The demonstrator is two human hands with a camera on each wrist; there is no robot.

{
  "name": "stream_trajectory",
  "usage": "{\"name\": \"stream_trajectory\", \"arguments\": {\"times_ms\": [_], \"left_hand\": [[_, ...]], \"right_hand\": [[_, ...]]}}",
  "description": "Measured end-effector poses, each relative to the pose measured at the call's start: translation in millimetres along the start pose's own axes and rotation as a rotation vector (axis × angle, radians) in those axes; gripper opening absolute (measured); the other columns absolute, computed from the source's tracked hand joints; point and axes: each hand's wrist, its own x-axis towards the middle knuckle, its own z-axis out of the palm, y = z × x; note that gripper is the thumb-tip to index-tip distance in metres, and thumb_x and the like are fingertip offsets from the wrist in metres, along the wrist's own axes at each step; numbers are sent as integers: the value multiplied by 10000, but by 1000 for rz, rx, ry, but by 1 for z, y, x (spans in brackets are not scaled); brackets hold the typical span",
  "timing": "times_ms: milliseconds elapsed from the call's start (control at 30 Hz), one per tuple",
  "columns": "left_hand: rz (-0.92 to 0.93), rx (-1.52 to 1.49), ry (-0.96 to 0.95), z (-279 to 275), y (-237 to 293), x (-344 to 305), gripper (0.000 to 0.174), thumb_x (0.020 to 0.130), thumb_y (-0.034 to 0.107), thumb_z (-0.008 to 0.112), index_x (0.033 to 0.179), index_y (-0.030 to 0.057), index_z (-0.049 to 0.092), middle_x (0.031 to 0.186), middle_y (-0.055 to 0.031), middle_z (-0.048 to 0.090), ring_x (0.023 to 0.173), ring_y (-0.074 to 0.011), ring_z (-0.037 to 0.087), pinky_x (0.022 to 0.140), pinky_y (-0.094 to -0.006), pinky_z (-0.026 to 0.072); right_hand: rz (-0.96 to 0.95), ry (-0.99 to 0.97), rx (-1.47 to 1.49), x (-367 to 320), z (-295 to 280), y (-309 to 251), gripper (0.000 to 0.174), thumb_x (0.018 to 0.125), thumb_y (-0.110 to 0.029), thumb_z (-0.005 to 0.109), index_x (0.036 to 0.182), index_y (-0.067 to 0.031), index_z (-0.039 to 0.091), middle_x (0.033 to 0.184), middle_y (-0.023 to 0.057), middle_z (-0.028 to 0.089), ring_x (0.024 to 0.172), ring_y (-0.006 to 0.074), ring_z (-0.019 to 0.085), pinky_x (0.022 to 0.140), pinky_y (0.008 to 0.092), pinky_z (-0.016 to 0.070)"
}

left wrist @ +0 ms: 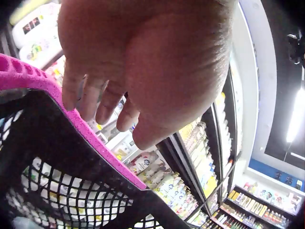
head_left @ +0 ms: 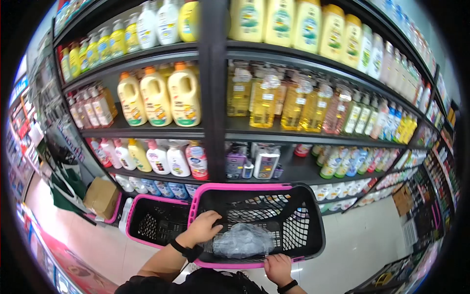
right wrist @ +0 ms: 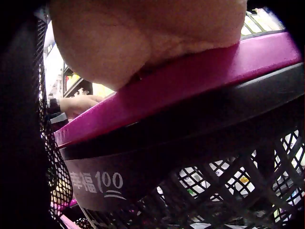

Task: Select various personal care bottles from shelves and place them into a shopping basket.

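Observation:
A black shopping basket point(head_left: 264, 196) with a pink rim is in front of me in the head view, tilted so its inside shows. In it lies a crumpled clear plastic bag point(head_left: 244, 241); its contents are blurred. My left hand point(head_left: 204, 228) hovers at the basket's left side, fingers loosely extended over the rim. The left wrist view shows that hand point(left wrist: 143, 71) palm-side, with nothing in its fingers. My right hand point(head_left: 278, 269) grips the near rim. Seen from the right wrist, that hand point(right wrist: 143, 43) lies over the pink rim point(right wrist: 190, 81), its fingertips hidden.
A second black basket point(head_left: 159, 220) with a pink rim stands on the floor to the left, near a cardboard box point(head_left: 102, 197). Black shelves point(head_left: 213, 98) rise ahead, filled with yellow jugs point(head_left: 156, 95), pump bottles point(head_left: 264, 100) and shampoo-like bottles point(head_left: 279, 22). Tiled floor point(head_left: 350, 240) extends right.

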Motion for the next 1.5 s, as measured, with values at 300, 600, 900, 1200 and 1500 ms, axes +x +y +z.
{"name": "stream_trajectory", "arguments": {"times_ms": [300,600,900,1200,1500], "left_hand": [[193,-54,-12,-31,-77,-67,435,808,249,764,1164,25,653,1290,-232,571,1223,-414,532,1044,-472,448],[-37,-475,-207,-117,-178,-159,368,901,232,698,1183,1,650,1209,-192,639,1135,-342,617,966,-394,499],[-369,-238,-10,-183,-261,-257,323,844,193,725,1088,-12,677,908,-167,687,844,-304,683,751,-381,542],[-580,-342,85,-196,-259,-291,369,877,184,712,1156,-50,653,1011,-184,725,938,-251,716,829,-359,565],[-605,-247,121,-216,-252,-302,334,877,165,700,1136,-42,656,919,-160,722,840,-242,711,764,-352,562]], "right_hand": [[384,-381,206,58,17,-20,303,876,-335,701,967,-46,705,850,148,699,873,354,673,813,432,526],[-49,-193,164,288,-34,-192,331,873,-145,720,1156,-3,624,1116,163,640,1002,308,636,882,387,521],[28,343,620,504,-28,-286,674,932,-200,688,1472,22,352,1434,257,492,1343,310,495,1067,372,433],[315,588,781,608,5,-252,757,937,-400,629,1441,105,379,1355,344,539,1302,437,517,1083,413,411],[192,477,1067,602,-3,-252,518,966,-381,662,1167,83,552,1047,157,652,912,201,641,778,343,526]]}}
